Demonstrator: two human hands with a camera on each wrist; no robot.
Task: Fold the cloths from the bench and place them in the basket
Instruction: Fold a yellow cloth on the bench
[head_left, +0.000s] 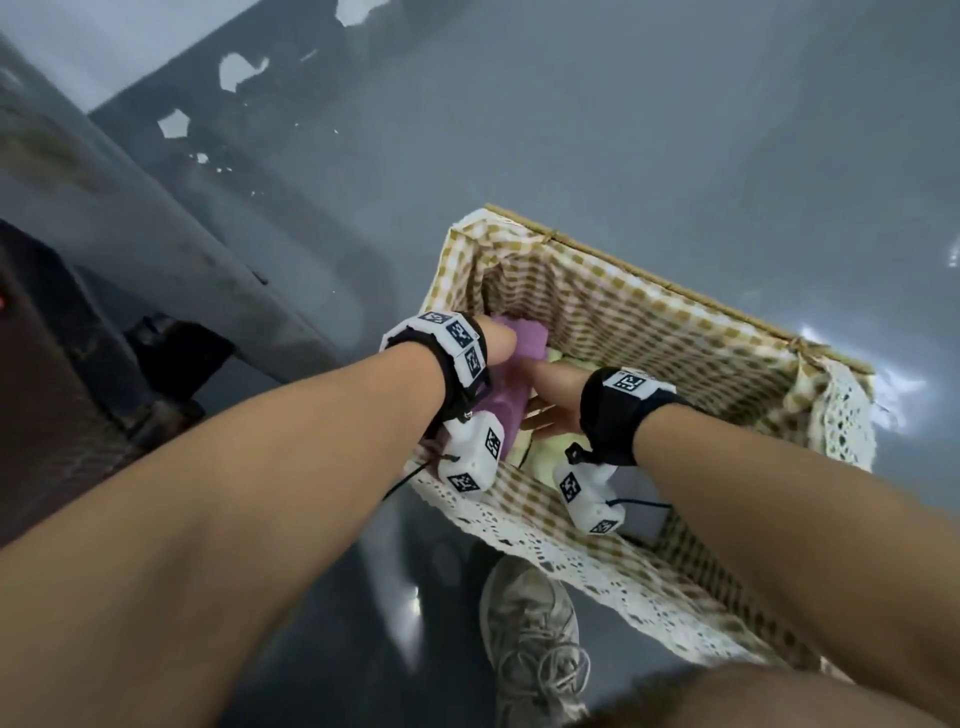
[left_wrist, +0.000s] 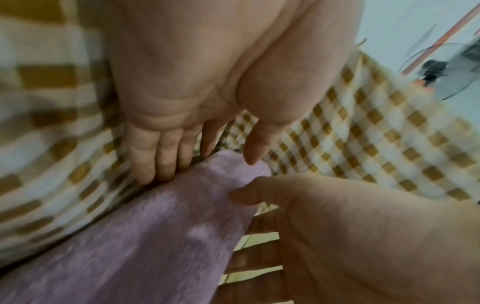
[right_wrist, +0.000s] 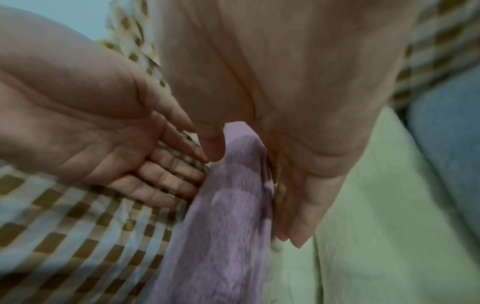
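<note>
Standing on edge in the basket (head_left: 675, 291), the folded purple cloth (head_left: 511, 395) is wedged at the left end against the gingham lining (head_left: 613, 317), and we enter it as placed but not yet let go.

Item, left hand (left_wrist: 197, 107): we keep the fingers (left_wrist: 166, 156) straight and together, slid between the lining and the cloth's outer face, thumb on the upper fold. The hold is flat and narrow, more a press than a clasp, which we judge serves to keep the cloth upright while it settles.

Item, right hand (right_wrist: 298, 164): palm against the opposite face, fingers extended downward, thumb over the top edge. Both wrist views are smeared, so whether this thumb truly pinches or merely rests we can only guess; it looks like resting.

Item, pale yellow-green cloth (right_wrist: 376, 216): lying flat on the basket floor just beside the purple one, with a blue cloth (right_wrist: 449, 154) next to it toward the basket's right. We take the edgewise filing as a way to leave room for these.

Item, surroundings: grey floor (head_left: 675, 130), a grey bench (head_left: 130, 218) to the left, one shoe (head_left: 530, 639) below the lace trim (head_left: 597, 571).

Remaining, in our judgement: withdrawing both hands without toppling the fold.
</note>
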